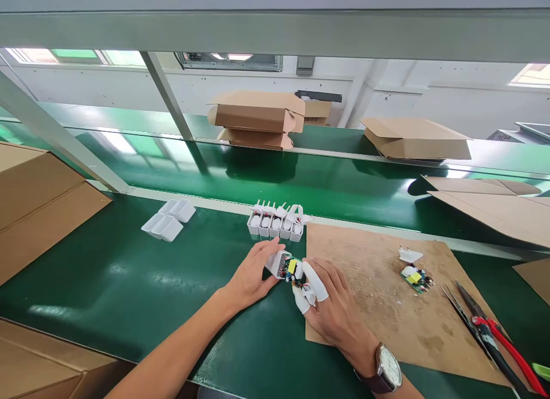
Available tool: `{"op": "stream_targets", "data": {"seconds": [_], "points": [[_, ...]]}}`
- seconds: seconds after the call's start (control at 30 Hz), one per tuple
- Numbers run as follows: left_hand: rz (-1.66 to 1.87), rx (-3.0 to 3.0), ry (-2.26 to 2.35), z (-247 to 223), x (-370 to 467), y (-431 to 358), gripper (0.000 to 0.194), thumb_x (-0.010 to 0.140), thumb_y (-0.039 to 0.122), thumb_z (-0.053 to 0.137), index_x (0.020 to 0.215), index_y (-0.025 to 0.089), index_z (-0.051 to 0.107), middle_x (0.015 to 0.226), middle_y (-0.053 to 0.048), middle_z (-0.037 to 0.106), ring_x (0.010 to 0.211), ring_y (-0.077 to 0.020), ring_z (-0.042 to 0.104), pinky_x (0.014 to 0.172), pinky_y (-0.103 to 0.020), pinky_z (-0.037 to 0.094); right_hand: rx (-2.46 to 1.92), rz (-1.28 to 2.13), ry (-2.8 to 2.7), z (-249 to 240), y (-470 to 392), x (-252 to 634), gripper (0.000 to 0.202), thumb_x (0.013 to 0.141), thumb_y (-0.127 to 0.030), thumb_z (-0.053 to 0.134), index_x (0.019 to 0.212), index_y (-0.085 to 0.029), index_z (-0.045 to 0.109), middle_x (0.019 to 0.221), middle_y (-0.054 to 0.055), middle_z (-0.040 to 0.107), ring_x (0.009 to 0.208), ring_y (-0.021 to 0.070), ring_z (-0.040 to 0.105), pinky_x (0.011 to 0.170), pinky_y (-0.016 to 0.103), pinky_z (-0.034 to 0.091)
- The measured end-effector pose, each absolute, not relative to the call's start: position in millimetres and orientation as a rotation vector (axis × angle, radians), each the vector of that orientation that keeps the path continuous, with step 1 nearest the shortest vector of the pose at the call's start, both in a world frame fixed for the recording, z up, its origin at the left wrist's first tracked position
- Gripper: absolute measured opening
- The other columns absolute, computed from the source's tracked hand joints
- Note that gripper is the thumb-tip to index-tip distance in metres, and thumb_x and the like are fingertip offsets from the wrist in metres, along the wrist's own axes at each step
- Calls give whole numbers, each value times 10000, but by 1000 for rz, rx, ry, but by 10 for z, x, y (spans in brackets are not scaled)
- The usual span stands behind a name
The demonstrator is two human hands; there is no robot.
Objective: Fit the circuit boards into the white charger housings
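Observation:
My left hand (254, 274) grips a small white plastic case (274, 263) by its sides, near the middle of the green table. My right hand (329, 298), with white covers on the thumb and index finger, pinches a circuit board (292, 268) with a yellow part. The board's left end sits at the mouth of the case. Just behind my hands stands a row of several white cases (275, 223) with parts and white wires inside. Another circuit board (416, 277) with a white plug piece (410, 254) lies on the brown board to the right.
A brown sheet (373, 307) covers the table at right, with tweezers (466, 319) and red-handled pliers (494, 330) on it. Empty white cases (168, 219) stand at left. Cardboard boxes (258, 115) rest on the rear ledge; a large carton (38, 198) is at far left.

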State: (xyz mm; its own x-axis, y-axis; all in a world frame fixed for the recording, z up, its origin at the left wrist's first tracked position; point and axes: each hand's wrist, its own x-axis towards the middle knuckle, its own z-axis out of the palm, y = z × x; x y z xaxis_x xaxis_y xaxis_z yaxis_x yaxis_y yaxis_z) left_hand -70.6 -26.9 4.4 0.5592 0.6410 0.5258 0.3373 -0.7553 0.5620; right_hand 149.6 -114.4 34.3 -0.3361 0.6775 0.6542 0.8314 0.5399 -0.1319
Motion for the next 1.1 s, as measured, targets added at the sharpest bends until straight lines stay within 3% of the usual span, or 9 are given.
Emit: {"op": "stream_targets", "data": {"seconds": [0.3,0.57,1.1], "points": [[964,2400,838,17,-695,-278,621,960,179,642,1524,260,394,1441,-144,606,1410,-318,522,1133,-558,505,-1265,-350,-2157,387,-1121,1489,462,933,-93,534,1392,-43,532,1209,198,688,1183,325,616,1038,523,545],[923,2393,828,6,-683,-275,652,959,188,649,1543,272,373,1417,-138,624,1403,-323,531,1134,-567,501,-1276,-299,-2177,403,-1140,1514,545,931,-90,501,1476,-104,471,1225,172,703,1199,318,633,1041,532,552],[906,2375,819,30,-688,-281,632,955,186,662,1525,260,400,1425,-152,616,1396,-320,536,1111,-548,520,-1260,-245,-2150,358,-1129,1522,581,914,-89,528,1490,-87,448,1219,182,695,1182,325,622,1038,546,543]]}}
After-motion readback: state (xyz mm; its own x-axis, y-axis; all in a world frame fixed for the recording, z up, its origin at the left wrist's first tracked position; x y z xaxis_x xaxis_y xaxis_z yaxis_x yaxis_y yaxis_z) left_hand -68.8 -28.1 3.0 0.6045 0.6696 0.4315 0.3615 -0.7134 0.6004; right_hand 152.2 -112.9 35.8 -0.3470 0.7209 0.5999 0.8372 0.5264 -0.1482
